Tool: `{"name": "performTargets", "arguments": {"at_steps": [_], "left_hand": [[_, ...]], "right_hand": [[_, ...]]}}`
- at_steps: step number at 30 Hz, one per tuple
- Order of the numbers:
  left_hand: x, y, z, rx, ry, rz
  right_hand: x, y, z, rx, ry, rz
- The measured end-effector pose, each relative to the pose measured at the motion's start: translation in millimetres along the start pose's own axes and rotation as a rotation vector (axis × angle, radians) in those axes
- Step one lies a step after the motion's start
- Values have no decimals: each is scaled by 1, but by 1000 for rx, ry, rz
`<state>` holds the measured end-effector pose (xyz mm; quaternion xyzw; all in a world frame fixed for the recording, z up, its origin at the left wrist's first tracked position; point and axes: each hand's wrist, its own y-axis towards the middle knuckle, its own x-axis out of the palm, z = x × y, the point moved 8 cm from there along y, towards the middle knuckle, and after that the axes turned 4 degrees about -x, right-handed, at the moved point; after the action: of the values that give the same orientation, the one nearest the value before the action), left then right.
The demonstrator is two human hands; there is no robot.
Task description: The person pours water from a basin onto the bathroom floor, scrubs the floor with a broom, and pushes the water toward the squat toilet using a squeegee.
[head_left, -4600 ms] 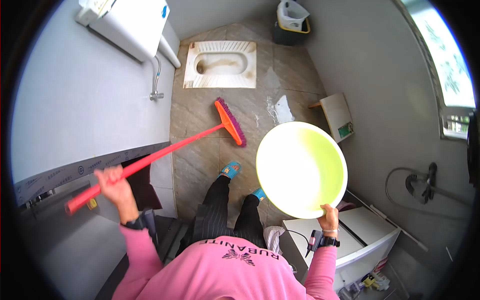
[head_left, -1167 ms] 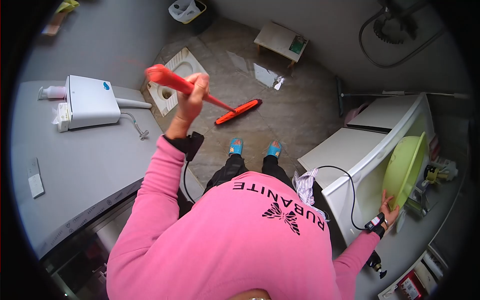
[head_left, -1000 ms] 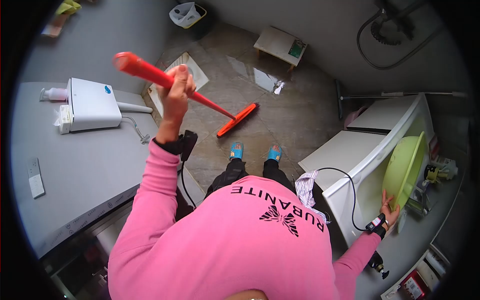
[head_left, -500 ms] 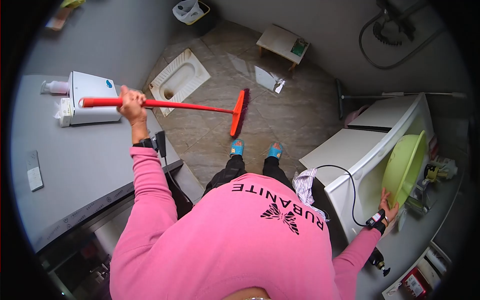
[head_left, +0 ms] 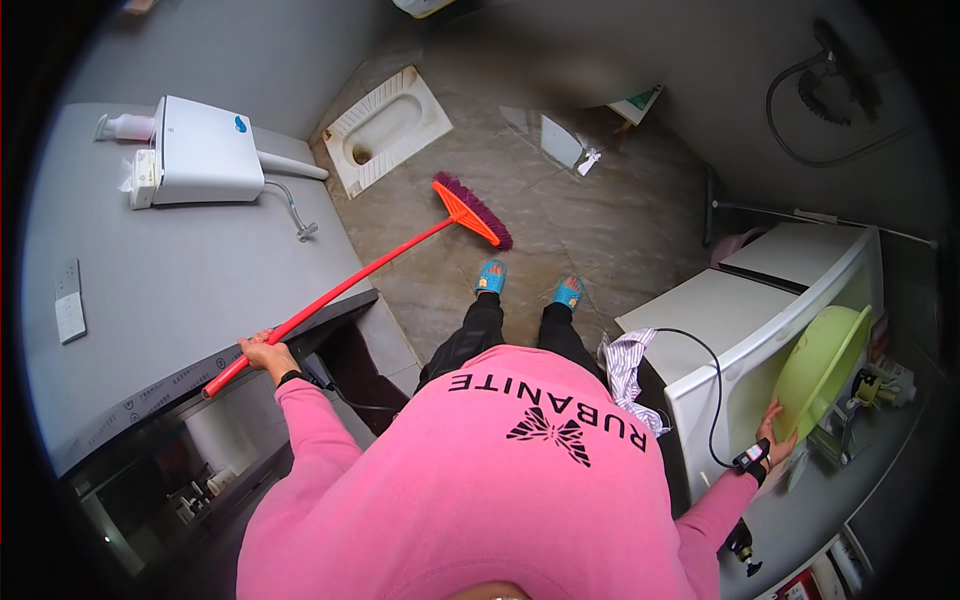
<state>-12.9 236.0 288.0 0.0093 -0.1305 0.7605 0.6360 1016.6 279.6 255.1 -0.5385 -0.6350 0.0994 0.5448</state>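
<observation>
My left hand point(head_left: 268, 355) is closed round the red handle of a broom point(head_left: 345, 285), near its upper end at the left. The orange broom head with purple bristles point(head_left: 472, 210) rests on the tiled floor in front of my feet. On the right, my right hand point(head_left: 777, 442) touches the lower edge of a light green basin point(head_left: 822, 362) with its fingers on the rim. The basin stands tilted on its side in the white sink point(head_left: 725, 375). Part of its underside faces me.
A squat toilet point(head_left: 388, 132) is set in the floor ahead. A white cistern point(head_left: 207, 150) hangs at the left. A stool point(head_left: 636, 106) stands by the far wall, partly behind a dark blur. A striped cloth point(head_left: 628, 370) hangs by the sink. A shower hose point(head_left: 780, 135) is at upper right.
My left hand has come down and back toward my body with the handle, and the broom head has turned, bristles now facing away. My right hand stays at the basin. The view has shifted slightly.
</observation>
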Motion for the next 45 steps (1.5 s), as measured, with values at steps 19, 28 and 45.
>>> {"name": "performTargets", "arguments": {"at_steps": [19,28,45], "left_hand": [[-93,46,-84,220,3178,-569],[-67,102,-102,253,2994,-389],[21,58,-91,73,2861,-516]], "right_hand": [[20,-12,17,-8,81,-66],[15,1,-3,-92,5,-192],[16,-24,-12,-149,-117,-233]]}}
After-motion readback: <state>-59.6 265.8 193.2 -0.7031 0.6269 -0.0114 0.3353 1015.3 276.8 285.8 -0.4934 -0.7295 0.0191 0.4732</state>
